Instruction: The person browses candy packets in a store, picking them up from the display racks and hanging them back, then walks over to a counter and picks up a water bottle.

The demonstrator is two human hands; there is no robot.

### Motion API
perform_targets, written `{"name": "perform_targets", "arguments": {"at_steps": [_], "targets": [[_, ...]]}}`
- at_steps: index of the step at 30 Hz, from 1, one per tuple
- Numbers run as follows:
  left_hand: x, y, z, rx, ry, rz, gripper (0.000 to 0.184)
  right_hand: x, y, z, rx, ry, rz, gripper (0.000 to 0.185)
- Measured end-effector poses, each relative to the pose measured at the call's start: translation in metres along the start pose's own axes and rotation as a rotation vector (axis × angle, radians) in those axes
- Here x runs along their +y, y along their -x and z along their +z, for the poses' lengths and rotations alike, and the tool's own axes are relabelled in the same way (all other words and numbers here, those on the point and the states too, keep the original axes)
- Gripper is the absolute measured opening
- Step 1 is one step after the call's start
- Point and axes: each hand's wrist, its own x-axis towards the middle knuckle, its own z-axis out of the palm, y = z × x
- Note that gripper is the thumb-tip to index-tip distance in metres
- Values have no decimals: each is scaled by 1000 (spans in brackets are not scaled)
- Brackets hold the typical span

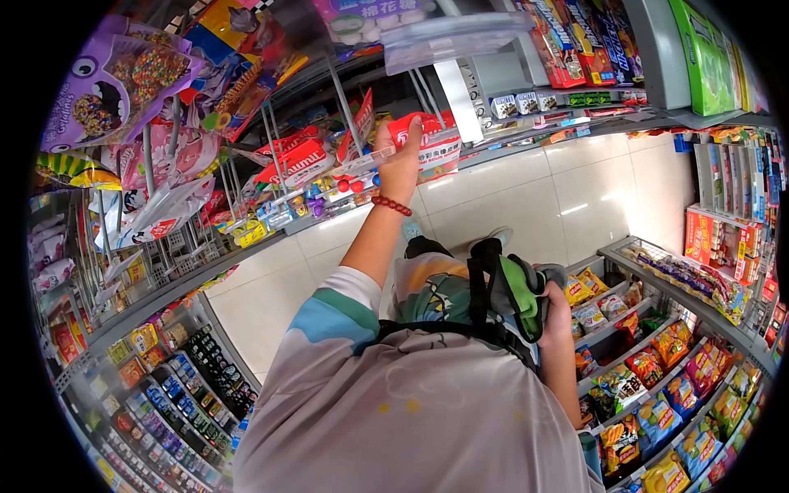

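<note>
My left hand (398, 162), with a red bead bracelet on its wrist, reaches up to the rack's front edge. Its thumb presses on a red and white candy bag (437, 146), and the fingers behind are mostly hidden. Similar red candy bags (300, 160) hang on hooks just left of it. Beside my waist, my right hand (555, 308) is closed around the edge of a green and black pouch (518, 289). A dark strap runs from that pouch across my front.
Metal hooks hold hanging snack bags (156, 78) at upper left. Biscuit packs (575, 41) stand on the upper shelf. Chip bags (657, 419) fill a low rack at right; small packs (189, 378) line another at lower left. Pale floor tiles (526, 193) show between them.
</note>
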Motion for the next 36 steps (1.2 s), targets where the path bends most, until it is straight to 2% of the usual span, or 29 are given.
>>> {"name": "perform_targets", "arguments": {"at_steps": [6,8,9,11,14,17,25,27,30,34,36], "targets": [[-22,-7,-9,39,-213,94,25,-2,-1,2,34,37,-12,42],[-26,-9,-16,20,-475,259,26,-2,-1,4,42,40,-10,42],[-20,-6,-12,20,-475,258,26,-3,-2,4,49,43,-10,42],[-8,1,-4,-80,-285,121,29,-2,-3,4,52,41,-7,42],[-6,-1,3,-50,-187,50,30,-6,0,14,57,24,-3,39],[2,7,10,8,-181,102,34,-8,2,20,78,11,-16,36],[3,-1,5,-41,-108,102,34,-8,3,18,107,-25,-16,36],[3,-4,4,-39,-94,64,23,-8,2,16,88,-13,-24,37],[6,-3,3,-54,-62,33,23,-6,-2,4,6,11,-17,43],[-13,-13,-2,37,-10,31,25,-6,0,10,48,3,-9,43],[-16,-20,-5,46,-205,117,28,-8,2,17,79,-7,-10,37]]}}
